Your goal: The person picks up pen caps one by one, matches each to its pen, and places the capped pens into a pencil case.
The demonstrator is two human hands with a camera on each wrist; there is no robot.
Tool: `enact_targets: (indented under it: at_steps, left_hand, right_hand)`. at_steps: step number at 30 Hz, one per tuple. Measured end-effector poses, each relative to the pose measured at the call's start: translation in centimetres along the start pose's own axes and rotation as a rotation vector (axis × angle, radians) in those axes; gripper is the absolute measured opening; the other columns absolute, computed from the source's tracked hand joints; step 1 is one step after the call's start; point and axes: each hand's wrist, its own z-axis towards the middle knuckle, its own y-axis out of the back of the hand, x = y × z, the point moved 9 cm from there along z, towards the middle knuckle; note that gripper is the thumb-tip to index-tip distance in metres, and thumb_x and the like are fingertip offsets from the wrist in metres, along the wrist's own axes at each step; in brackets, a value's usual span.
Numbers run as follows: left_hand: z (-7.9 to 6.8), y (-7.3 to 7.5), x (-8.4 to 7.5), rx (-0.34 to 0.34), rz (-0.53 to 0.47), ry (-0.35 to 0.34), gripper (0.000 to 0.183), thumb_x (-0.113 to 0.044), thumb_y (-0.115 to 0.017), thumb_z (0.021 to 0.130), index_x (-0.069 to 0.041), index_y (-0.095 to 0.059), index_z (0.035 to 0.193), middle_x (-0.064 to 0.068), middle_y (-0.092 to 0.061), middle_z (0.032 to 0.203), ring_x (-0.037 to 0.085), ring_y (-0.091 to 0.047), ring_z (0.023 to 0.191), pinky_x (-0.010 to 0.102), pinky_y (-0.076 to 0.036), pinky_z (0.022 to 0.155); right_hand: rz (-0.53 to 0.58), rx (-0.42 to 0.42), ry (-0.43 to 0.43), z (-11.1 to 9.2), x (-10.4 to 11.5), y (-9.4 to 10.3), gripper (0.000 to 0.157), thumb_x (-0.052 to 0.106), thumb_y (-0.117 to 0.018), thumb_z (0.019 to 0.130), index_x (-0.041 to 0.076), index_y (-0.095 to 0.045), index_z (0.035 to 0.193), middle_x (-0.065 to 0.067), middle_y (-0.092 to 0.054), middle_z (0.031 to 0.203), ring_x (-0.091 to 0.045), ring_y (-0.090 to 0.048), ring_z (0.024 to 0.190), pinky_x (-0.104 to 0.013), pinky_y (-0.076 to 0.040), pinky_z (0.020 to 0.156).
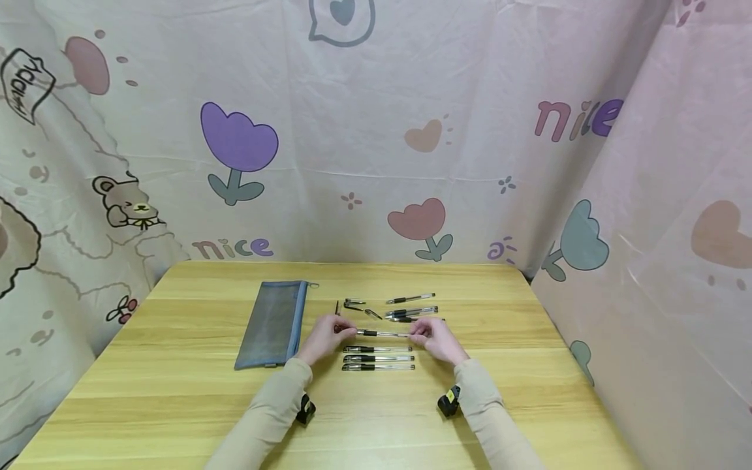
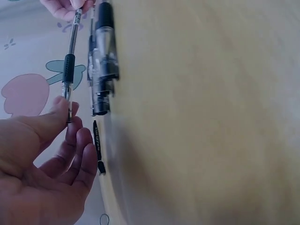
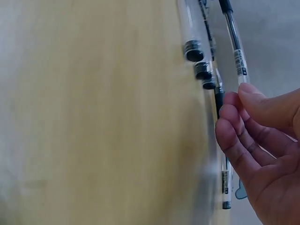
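Observation:
A clear gel pen with a black grip [image 1: 382, 334] is held level above the table between both hands. My left hand [image 1: 326, 336] pinches its capped end between thumb and fingers, the other fingers loosely bent in the left wrist view. At the opposite end, beside the barcode label [image 3: 240, 63], my right hand [image 1: 437, 337] pinches the barrel. Nearer me, three capped pens [image 1: 378, 358] lie side by side in a row. Beyond the hands are several more pens [image 1: 411, 312], partly hidden by the right hand, and loose black pen caps [image 1: 354, 304].
A blue-grey mesh zip pouch [image 1: 270, 326] lies flat left of the left hand. Near it is a slim black piece [image 1: 337, 307]. The wooden table [image 1: 176, 391] ends at a printed cloth backdrop [image 1: 352, 163] behind and on both sides.

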Motion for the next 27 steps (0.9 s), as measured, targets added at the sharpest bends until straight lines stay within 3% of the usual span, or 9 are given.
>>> enact_targets:
  at_steps: [3,9,15,27]
  left_hand:
    - [-0.1,-0.4,0.2,0.014,0.030,0.008,0.006,-0.011,-0.074,0.090,-0.008,-0.078,0.094,0.004,-0.076,0.090,0.010,-0.063,0.080,0.028,-0.053,0.076]
    - [-0.2,-0.7,-0.2,0.026,0.086,-0.069,0.004,-0.007,-0.076,0.087,-0.005,-0.076,0.091,0.003,-0.074,0.085,0.012,-0.063,0.077,0.027,-0.052,0.072]
    - [-0.2,-1.1,0.5,0.047,0.121,-0.020,0.004,-0.008,-0.074,0.089,-0.007,-0.076,0.092,0.001,-0.074,0.087,0.011,-0.064,0.080,0.031,-0.053,0.076]
    - [-0.2,-1.2,0.7,0.034,0.143,-0.019,0.006,-0.012,-0.076,0.089,-0.006,-0.076,0.090,0.000,-0.074,0.088,0.013,-0.066,0.082,0.035,-0.055,0.080]
  right_hand:
    - [-0.049,0.010,0.018,0.2,-0.1,-0.2,0.006,-0.002,-0.069,0.089,0.003,-0.070,0.093,-0.007,-0.068,0.085,-0.012,-0.058,0.077,-0.019,-0.049,0.069]
    - [-0.125,0.015,0.036,0.4,0.0,-0.4,0.006,-0.001,-0.072,0.087,0.005,-0.072,0.090,-0.004,-0.069,0.083,-0.010,-0.057,0.075,-0.020,-0.048,0.070]
    - [-0.156,0.026,0.018,0.5,0.0,-0.6,0.006,0.002,-0.073,0.085,0.006,-0.073,0.089,-0.003,-0.069,0.083,-0.009,-0.057,0.075,-0.019,-0.048,0.070]
    - [-0.182,0.032,0.050,0.6,0.1,-0.8,0.004,0.002,-0.075,0.084,0.006,-0.073,0.086,-0.002,-0.069,0.079,-0.008,-0.055,0.072,-0.020,-0.046,0.070]
